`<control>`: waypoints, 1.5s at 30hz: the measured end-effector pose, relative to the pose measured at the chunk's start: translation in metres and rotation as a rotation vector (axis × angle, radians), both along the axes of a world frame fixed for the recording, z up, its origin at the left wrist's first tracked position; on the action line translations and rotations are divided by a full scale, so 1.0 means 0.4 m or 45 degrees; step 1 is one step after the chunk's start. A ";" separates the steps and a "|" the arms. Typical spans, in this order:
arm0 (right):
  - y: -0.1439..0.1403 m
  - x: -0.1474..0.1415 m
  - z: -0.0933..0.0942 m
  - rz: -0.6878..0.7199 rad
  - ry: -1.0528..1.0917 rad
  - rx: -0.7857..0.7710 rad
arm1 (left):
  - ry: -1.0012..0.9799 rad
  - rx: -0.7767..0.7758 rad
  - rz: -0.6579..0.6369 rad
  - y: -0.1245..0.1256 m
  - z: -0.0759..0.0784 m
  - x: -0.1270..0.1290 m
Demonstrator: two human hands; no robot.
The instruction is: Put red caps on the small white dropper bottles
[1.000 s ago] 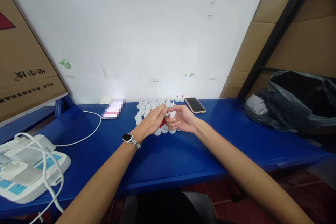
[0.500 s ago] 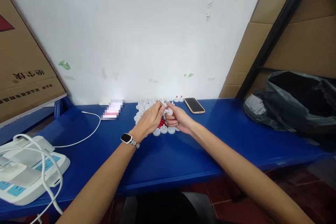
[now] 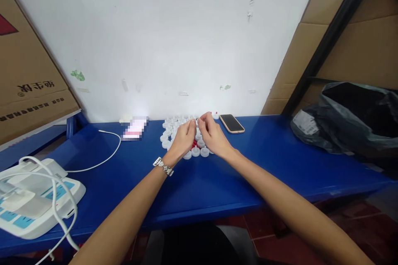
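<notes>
Both hands meet above a cluster of white nozzle caps [image 3: 166,144] on the blue table. My left hand [image 3: 184,136], with a metal-banded watch [image 3: 163,165] at its wrist, is closed in a pinch. Just to its right, my right hand [image 3: 214,136] has its fingers curled and its thumb pressed in. Whatever lies between the fingertips is hidden. Small red tips [image 3: 195,144] show among the caps between the hands. A red-tipped white cap [image 3: 215,115] stands by the wall behind my right hand.
A phone [image 3: 231,124] lies right of the caps. At the left are a white power strip [image 3: 66,198] with cables and a blurred pink-white item [image 3: 135,128]. A cardboard box [image 3: 31,66] stands far left; a dark plastic bag [image 3: 326,120] sits at the right.
My right hand has rolled over, hiding the white nozzle cap that showed in its fingers. My left wrist has turned, so the watch face points away. The view has shifted slightly.
</notes>
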State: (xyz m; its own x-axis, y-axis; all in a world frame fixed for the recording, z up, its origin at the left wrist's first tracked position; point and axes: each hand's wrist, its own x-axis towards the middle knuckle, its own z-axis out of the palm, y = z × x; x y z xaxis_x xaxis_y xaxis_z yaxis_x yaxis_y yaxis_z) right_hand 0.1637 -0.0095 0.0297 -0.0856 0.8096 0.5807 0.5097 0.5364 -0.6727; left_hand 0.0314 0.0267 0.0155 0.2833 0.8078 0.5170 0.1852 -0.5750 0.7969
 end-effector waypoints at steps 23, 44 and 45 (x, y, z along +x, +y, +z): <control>0.034 0.001 -0.037 0.241 0.358 -0.327 | 0.429 0.245 -0.055 -0.002 0.022 -0.063; 0.006 0.001 -0.025 0.237 0.132 -0.324 | 0.396 0.244 -0.079 -0.014 0.028 -0.057; 0.009 -0.002 -0.029 0.274 0.224 -0.363 | 0.410 0.265 -0.093 -0.013 0.027 -0.060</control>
